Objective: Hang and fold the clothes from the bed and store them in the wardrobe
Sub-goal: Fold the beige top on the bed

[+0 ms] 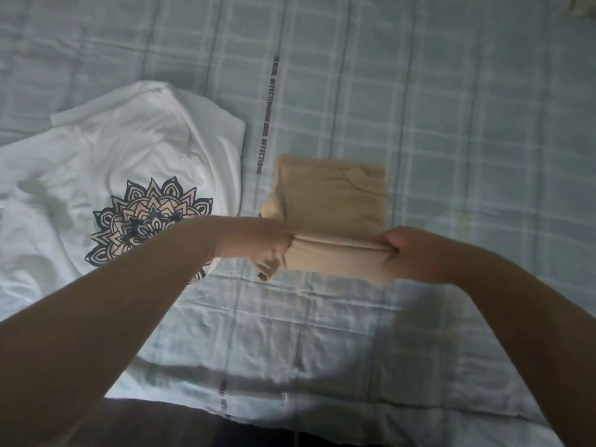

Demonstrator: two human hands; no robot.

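Left grip (258, 241) & right grip (414, 253) both curled, pinching 1 tan garment (335, 195), prob. folded; 1 white tee (129, 146) beside.

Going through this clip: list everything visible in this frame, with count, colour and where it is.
beige garment: one, beige, partly folded, centre of the bed, right of the T-shirt
white T-shirt: one, white with a dark mandala print, spread loosely on the left, partly under the left forearm
bed sheet: one, pale blue check, covering the whole bed under both garments
lettered stripe: one, dark print on the sheet, running between the two garments
dark area: one, black, bottom edge; cannot tell what it is
left hand: one, grips the garment's near fold at its left end
right hand: one, grips the same fold at its right end
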